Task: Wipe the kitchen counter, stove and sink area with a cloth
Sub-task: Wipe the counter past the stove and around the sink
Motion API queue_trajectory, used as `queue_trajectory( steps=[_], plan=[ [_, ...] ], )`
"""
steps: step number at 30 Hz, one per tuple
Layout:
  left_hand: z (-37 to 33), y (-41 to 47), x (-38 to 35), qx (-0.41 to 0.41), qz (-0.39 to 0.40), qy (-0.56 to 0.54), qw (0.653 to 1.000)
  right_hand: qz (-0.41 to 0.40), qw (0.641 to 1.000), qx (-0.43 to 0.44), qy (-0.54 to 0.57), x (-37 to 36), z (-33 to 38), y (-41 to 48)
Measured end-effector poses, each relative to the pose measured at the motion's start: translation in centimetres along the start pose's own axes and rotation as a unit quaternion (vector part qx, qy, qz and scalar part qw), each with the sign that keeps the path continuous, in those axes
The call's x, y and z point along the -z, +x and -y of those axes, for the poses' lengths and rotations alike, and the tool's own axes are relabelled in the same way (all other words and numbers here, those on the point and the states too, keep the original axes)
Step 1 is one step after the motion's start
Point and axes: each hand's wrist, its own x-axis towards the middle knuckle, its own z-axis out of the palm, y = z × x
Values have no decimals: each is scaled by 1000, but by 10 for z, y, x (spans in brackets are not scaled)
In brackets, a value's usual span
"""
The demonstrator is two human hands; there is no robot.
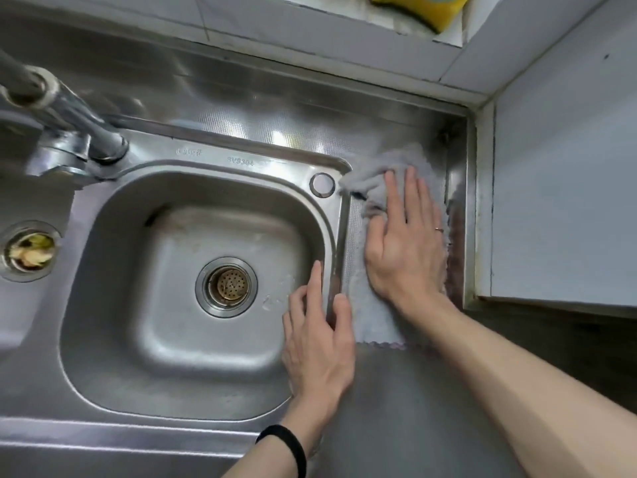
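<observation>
From my view the narrow steel counter strip (406, 132) right of the stainless steel sink basin (193, 288) is boxed in: a pale tiled wall (565, 184) closes its right side and the tiled back ledge (310, 32) with a yellow sponge (431, 8) closes the far end, so I see room only toward the near edge. The right hand (403, 243) lies flat on the grey fluffy cloth (382, 315), filling most of that strip. The left hand (317, 343) grips the basin's right rim, and the chrome tap (65, 112) overhangs the far left, leaving the middle of the basin open.
</observation>
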Motion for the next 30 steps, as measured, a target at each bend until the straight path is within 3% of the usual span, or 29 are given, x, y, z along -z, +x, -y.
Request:
queue_trajectory(
  steps=[4,9,13,18,23,27,30],
  plan=[
    [-4,-2,-3,15,-22,28,999,-25,1000,4,10,7,2,60],
    [-10,-2,-3,23,-33,50,998,-48,998,21,21,11,4,74],
    [-13,-6,-1,16,-43,70,997,3,989,144,46,13,6,46],
    [-16,-11,2,16,-45,117,992,73,940,331,18,11,-12,-26],
    [10,-40,18,-29,-6,183,983,69,922,382,11,8,-14,-77],
    [25,-55,28,-14,57,253,966,86,892,444,-6,9,-27,-89],
    [24,-52,26,-11,75,308,948,78,906,415,-24,9,-27,-69]
  ],
)
